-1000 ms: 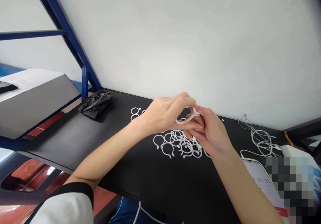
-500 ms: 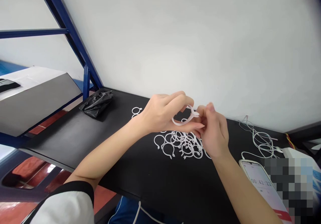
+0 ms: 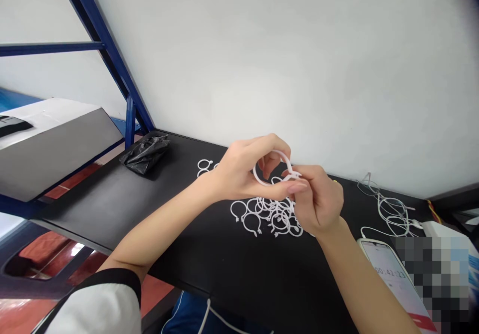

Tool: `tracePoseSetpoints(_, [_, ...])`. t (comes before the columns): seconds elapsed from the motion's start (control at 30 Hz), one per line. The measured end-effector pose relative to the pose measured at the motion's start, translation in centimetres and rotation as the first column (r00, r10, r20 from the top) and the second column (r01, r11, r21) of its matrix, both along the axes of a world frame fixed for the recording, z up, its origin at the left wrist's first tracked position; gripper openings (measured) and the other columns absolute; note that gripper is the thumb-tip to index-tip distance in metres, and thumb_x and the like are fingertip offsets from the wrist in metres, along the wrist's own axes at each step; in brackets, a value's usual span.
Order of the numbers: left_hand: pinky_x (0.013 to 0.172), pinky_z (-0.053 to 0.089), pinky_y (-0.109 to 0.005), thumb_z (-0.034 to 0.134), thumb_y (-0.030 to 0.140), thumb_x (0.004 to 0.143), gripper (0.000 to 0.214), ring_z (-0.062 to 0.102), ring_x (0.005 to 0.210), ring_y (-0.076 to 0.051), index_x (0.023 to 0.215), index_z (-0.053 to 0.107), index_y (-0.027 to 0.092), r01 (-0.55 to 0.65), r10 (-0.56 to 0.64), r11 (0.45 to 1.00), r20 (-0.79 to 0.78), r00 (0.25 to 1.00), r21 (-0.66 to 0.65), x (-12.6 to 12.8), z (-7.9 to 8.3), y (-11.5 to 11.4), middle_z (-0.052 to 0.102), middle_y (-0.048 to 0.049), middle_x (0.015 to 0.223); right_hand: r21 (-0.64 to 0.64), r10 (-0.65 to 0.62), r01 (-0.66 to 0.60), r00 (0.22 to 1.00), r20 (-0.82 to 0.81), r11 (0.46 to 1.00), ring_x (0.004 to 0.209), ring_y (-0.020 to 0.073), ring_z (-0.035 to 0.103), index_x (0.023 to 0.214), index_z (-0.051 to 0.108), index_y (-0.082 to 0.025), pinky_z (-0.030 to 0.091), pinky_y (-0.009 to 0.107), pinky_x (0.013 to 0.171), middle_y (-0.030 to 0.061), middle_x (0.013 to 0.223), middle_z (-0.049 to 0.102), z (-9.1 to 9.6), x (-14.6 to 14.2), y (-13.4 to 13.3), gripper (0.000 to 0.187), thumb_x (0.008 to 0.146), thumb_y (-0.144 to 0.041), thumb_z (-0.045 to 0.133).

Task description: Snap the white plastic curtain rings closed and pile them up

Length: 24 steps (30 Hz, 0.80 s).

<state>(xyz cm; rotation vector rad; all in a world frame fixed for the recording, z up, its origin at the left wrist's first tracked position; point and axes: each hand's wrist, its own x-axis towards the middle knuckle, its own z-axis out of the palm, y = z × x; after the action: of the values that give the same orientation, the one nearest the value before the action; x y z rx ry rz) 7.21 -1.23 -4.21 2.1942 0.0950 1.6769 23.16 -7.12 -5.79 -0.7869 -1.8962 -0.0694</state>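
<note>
A white plastic ring clip is held up over the table between both hands. My left hand curls around the ring, fingers over its top and thumb along its lower side. At the ring's right end, where its two tabs meet, my right hand is closed, with thumb and fingers pinching the tabs. My left thumb tip touches my right thumb. Beneath the hands lies a pile of similar white ring clips, partly hidden by my right hand. A few more ring clips lie behind my left wrist.
The black table meets a pale wall. A crumpled black plastic bag lies at the table's back left. On the right are a phone showing a timer, tangled white cables and a white box. A blue metal frame stands left.
My right hand has turned and its thumb has come down onto the clip's end. The ring has tilted and shows rounder, with its tabs closer together.
</note>
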Motion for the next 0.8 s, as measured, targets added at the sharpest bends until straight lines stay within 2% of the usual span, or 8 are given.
tracePoseSetpoints(0.23, [0.045, 0.041, -0.013, 0.075, 0.041, 0.076, 0.033, 0.046, 0.046, -0.002, 0.081, 0.054, 0.015, 0.044, -0.047, 0.997, -0.056, 0.997, -0.057, -0.29, 0.3, -0.45, 0.048, 0.0088, 0.055, 0.032, 0.066, -0.066, 0.998, 0.017, 0.997, 0.044, 0.0112, 0.047, 0.096, 0.061, -0.025, 0.038, 0.026, 0.043, -0.0013, 0.064, 0.062, 0.24, 0.43, -0.01, 0.014, 0.095, -0.019, 0.048])
tracePoseSetpoints(0.43, [0.045, 0.039, -0.012, 0.076, 0.039, 0.076, 0.033, 0.045, 0.047, -0.002, 0.081, 0.054, 0.015, 0.041, -0.046, 0.997, -0.076, 0.996, -0.066, -0.37, 0.39, -0.6, 0.048, 0.0085, 0.055, 0.051, 0.077, -0.078, 0.997, 0.022, 0.996, 0.044, 0.0105, 0.042, 0.092, 0.061, -0.024, 0.036, 0.025, 0.042, -0.0032, 0.057, 0.052, 0.44, 0.45, 0.01, 0.013, 0.094, -0.018, 0.049])
tracePoseSetpoints(0.8, [0.047, 0.043, -0.013, 0.076, 0.036, 0.076, 0.031, 0.044, 0.048, -0.002, 0.082, 0.054, 0.015, 0.062, -0.067, 0.996, -0.07, 0.995, -0.067, -0.44, 0.43, -0.69, 0.049, 0.0081, 0.058, 0.075, 0.072, -0.074, 0.997, 0.036, 0.994, 0.046, 0.0105, 0.042, 0.091, 0.058, -0.024, 0.034, 0.026, 0.041, -0.0022, 0.059, 0.053, 0.69, 0.32, -0.23, 0.013, 0.095, -0.018, 0.047])
